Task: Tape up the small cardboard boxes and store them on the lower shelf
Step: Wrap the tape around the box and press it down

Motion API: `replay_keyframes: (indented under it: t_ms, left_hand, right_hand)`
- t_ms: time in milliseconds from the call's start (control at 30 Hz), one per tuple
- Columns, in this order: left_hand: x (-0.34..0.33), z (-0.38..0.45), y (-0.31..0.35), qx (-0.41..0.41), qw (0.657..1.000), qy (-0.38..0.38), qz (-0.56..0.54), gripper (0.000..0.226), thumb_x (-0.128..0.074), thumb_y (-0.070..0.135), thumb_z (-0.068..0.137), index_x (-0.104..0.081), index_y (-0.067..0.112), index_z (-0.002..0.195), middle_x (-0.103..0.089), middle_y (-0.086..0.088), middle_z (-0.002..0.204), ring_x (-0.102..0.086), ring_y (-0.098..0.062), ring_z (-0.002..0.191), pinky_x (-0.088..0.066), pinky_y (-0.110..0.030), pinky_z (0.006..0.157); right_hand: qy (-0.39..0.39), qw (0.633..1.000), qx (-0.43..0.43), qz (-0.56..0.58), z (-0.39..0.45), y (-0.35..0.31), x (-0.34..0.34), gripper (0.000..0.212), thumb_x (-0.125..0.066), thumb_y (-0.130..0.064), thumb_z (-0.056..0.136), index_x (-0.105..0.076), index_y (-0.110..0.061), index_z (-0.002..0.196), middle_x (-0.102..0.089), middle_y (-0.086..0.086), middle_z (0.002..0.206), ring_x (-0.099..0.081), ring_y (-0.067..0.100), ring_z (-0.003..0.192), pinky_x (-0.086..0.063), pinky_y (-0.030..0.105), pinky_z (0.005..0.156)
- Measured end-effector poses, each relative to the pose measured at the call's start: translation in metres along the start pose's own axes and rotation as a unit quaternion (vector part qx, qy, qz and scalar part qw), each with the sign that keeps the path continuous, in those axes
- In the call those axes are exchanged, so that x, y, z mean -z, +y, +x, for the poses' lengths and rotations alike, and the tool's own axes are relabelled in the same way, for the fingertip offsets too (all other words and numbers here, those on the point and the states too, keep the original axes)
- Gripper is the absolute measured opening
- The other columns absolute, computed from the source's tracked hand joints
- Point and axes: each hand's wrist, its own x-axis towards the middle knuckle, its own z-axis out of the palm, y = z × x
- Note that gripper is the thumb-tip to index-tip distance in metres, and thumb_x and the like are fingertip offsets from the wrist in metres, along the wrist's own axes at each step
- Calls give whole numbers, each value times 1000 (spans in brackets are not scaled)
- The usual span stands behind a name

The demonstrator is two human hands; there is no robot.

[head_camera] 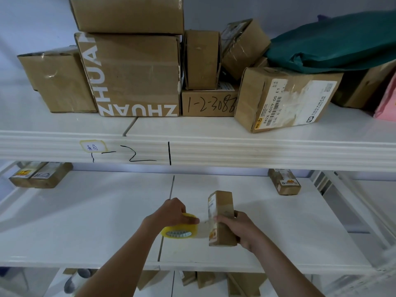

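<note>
A small brown cardboard box (222, 211) stands upright above the middle white shelf (85, 221). My right hand (237, 229) grips its lower part from the right side. My left hand (173, 212) holds a yellowish roll of clear tape (181, 230) just left of the box. A strip of clear tape stretches from the roll to the box's labelled left face, where my right thumb presses on it.
Small taped boxes lie at the shelf's back left (40, 174) and back right (284, 182). The upper shelf (214, 146) carries several larger cardboard boxes and a green bag (334, 43). More boxes (203, 279) show below the shelf's front edge.
</note>
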Motion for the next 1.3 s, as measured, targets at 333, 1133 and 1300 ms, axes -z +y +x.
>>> replay_keyframes:
  t_ms: [333, 1133, 1300]
  left_hand:
    - [-2, 4, 15, -5, 999, -33, -21, 56, -72, 76, 70, -66, 20, 75, -64, 6, 75, -60, -5, 64, -45, -17, 60]
    - [-13, 6, 21, -28, 999, 15, -20, 52, -77, 68, 72, -69, 16, 77, -68, 0, 82, -63, -14, 73, -52, -28, 68]
    - [1, -1, 8, -44, 989, -115, -85, 31, -71, 59, 85, -68, 28, 85, -68, 5, 91, -67, -13, 85, -54, -27, 78]
  right_hand:
    - [-70, 997, 8, 37, -12, -7, -9, 39, -72, -21, 90, -62, -13, 126, -77, 9, 109, -74, 28, 101, -61, 43, 86]
    - [70, 997, 37, 5, -10, -2, -23, 56, -94, -26, 66, -63, -26, 112, -77, -7, 98, -77, 11, 77, -57, 23, 54]
    - [52, 998, 18, 4, -11, -4, -8, 48, -90, -22, 71, -67, -23, 114, -79, -6, 89, -78, 18, 76, -59, 29, 57]
